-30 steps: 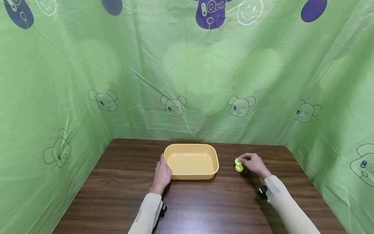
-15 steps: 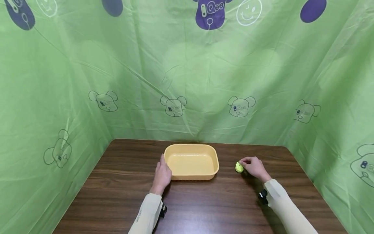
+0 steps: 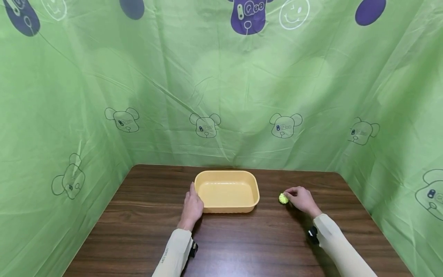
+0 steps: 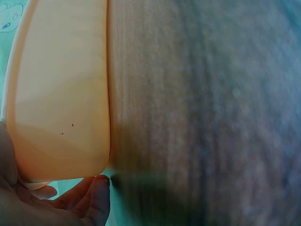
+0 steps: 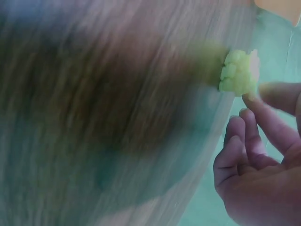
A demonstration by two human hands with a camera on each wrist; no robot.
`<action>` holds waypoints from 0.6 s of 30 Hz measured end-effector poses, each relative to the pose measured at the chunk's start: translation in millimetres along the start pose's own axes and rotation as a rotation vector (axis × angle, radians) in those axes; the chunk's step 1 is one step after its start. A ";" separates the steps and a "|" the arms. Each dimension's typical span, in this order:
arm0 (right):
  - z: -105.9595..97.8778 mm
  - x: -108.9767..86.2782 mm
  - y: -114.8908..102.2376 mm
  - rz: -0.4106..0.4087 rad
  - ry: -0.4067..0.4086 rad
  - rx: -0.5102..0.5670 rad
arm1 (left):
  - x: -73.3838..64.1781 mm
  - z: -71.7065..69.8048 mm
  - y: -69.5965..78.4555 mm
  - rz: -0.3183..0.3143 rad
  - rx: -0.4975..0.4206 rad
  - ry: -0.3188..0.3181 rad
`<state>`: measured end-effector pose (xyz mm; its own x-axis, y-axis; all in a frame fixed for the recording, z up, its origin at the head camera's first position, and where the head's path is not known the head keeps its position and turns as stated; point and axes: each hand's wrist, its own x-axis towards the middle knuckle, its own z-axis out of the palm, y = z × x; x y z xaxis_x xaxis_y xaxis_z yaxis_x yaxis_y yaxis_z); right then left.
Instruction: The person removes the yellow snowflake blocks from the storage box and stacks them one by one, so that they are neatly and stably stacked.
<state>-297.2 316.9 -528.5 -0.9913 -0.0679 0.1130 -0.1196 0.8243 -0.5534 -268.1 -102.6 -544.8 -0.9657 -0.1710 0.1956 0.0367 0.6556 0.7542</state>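
Far right of the pale yellow plastic basin [image 3: 228, 192], my right hand [image 3: 302, 198] pinches a lime-yellow flower-shaped piece [image 3: 283, 198] between thumb and forefinger. In the right wrist view, lime-yellow pieces [image 5: 240, 73] with lobed edges form a short stack on the table, and the thumb and forefinger meet at its top. The other right fingers curl loosely below. My left hand [image 3: 193, 207] rests against the basin's left end, fingers laid along the outer side. The left wrist view shows the fingertips [image 4: 101, 181] at the basin's lower end wall [image 4: 61, 141].
Under everything is a dark brown wood-grain table [image 3: 228, 242]. Green fabric [image 3: 221, 84] with printed bear heads hangs behind it and along both sides. The basin stands near the table's far edge, with only its bare bottom showing inside.
The flower-shaped piece in my right hand came down onto the round lime-yellow piece below, and the two now overlap as one. The right hand moved slightly toward me; left hand and basin stayed put.
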 end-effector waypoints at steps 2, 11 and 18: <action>-0.6 -0.2 1.0 -0.021 -0.010 -0.008 | 0.7 0.3 -0.9 -0.002 0.002 -0.006; 0.3 2.6 9.3 -0.109 -0.121 -0.037 | -0.5 -0.2 -0.5 0.000 -0.003 -0.017; 1.7 3.1 9.0 -0.123 -0.106 -0.047 | 1.0 0.8 -1.5 -0.001 0.005 -0.015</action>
